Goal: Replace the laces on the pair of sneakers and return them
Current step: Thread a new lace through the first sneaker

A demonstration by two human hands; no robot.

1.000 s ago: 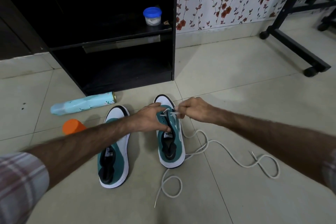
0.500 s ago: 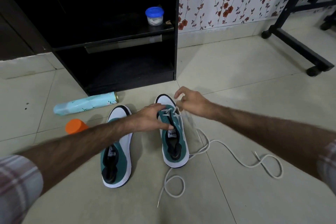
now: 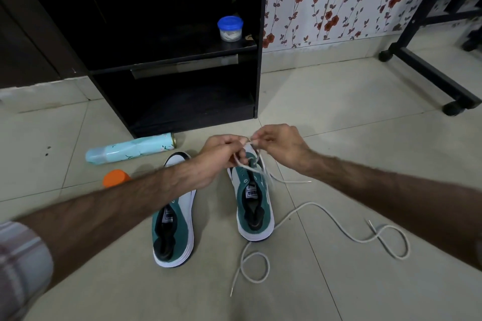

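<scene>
a: both hands lifted off the shoe since the earlier frames. left hand (image 3: 221, 154), which had been resting on the tongue, is now raised over the toe; right hand (image 3: 280, 147) has come in to meet it. a lace end now lies out on the floor (image 3: 339, 117) to the right of the shoe.

b: grip state?

a: left fingers (image 3: 229, 142) curled and pinching the white lace (image 3: 247, 163); right fingers (image 3: 257, 141) pinching the same lace, nearly touching the left ones. which eyelet it passes through i cannot tell.

b: location of task items?

a: right sneaker (image 3: 254, 206) directly below both hands, long axis running away from the person, toe toward the black cabinet (image 3: 182, 60). left sneaker (image 3: 173, 229) just beside it, no lace visible. second lace (image 3: 339, 227) loose on the floor, right of the shoes.

b: key relation for next move?

a: eyelets lie below and nearer the person than the pinch point; lace runs down from fingers to the shoe front. judged: early lacing, both hands equally near, next thread works heelward.
</scene>
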